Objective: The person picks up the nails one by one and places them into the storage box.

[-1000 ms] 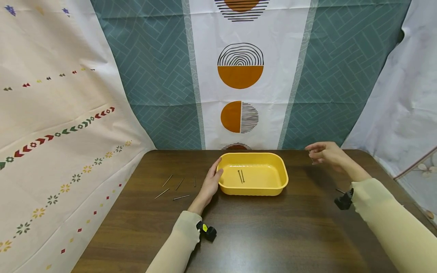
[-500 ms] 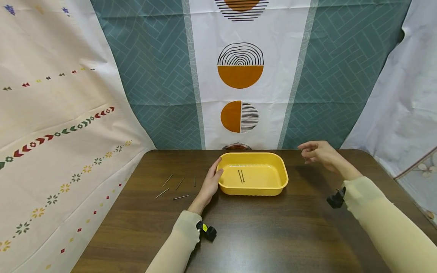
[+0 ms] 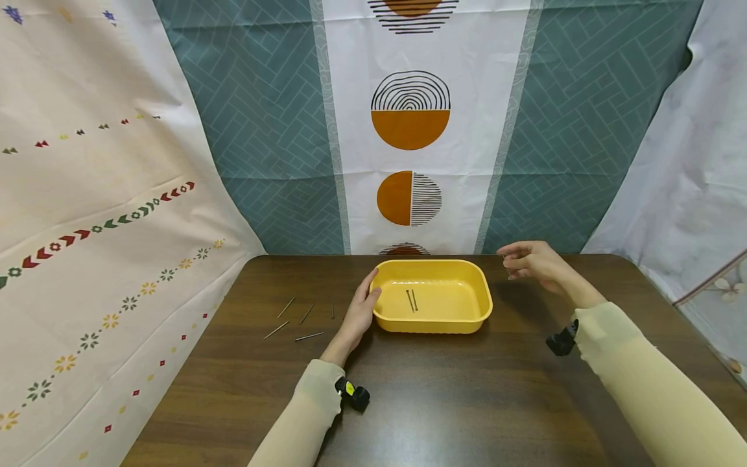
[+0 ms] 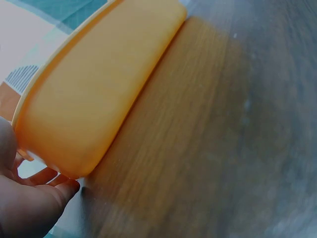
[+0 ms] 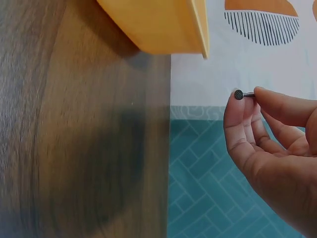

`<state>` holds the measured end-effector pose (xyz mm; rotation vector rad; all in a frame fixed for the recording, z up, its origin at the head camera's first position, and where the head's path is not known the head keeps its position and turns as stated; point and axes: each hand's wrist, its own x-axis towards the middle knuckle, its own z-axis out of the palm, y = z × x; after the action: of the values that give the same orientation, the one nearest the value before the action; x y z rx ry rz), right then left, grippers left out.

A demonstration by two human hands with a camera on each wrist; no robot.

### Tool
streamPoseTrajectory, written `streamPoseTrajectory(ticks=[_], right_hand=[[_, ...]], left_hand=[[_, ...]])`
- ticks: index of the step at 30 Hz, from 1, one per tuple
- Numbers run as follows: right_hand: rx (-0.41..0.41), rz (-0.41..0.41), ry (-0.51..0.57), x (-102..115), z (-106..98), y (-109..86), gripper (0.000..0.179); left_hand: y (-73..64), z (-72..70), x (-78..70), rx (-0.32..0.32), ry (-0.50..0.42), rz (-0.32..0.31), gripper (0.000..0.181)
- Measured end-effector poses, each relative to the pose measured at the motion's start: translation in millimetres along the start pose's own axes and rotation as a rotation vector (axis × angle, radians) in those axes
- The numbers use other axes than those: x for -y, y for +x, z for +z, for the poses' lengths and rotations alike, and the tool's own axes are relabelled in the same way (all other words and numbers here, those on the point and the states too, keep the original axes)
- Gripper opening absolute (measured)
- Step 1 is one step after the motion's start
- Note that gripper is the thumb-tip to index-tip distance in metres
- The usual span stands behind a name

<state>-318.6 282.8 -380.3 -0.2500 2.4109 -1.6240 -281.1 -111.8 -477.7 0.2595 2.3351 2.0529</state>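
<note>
A yellow plastic tray (image 3: 432,326) stands on the table, and two nails (image 3: 410,301) lie side by side in it. My left hand (image 3: 357,316) holds the tray's left end, thumb at the rim. In the left wrist view the fingertips (image 4: 69,186) curl under the tray's corner (image 4: 74,158). Right of the tray, raised above the table, my right hand (image 3: 537,264) pinches a nail between thumb and fingertips. The right wrist view shows this nail's round head (image 5: 238,94) turned toward the camera.
Several loose nails (image 3: 276,330) lie spread on the brown wooden table (image 3: 443,402), left of my left hand. Behind the table's far edge hangs a teal and white patterned cloth (image 3: 274,130). Pale cloths hang along both sides.
My right hand has moved left toward the tray, still pinching the nail. The left hand and the tray stay where they were.
</note>
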Motion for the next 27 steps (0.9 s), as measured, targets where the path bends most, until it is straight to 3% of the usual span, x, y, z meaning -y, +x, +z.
streamPoseTrajectory(ticks=[27], right_hand=[[0.053, -0.010, 0.037, 15, 47, 20.7, 0.042]], left_hand=[[0.0, 0.4, -1.4, -0.014, 0.012, -0.008, 0.052]])
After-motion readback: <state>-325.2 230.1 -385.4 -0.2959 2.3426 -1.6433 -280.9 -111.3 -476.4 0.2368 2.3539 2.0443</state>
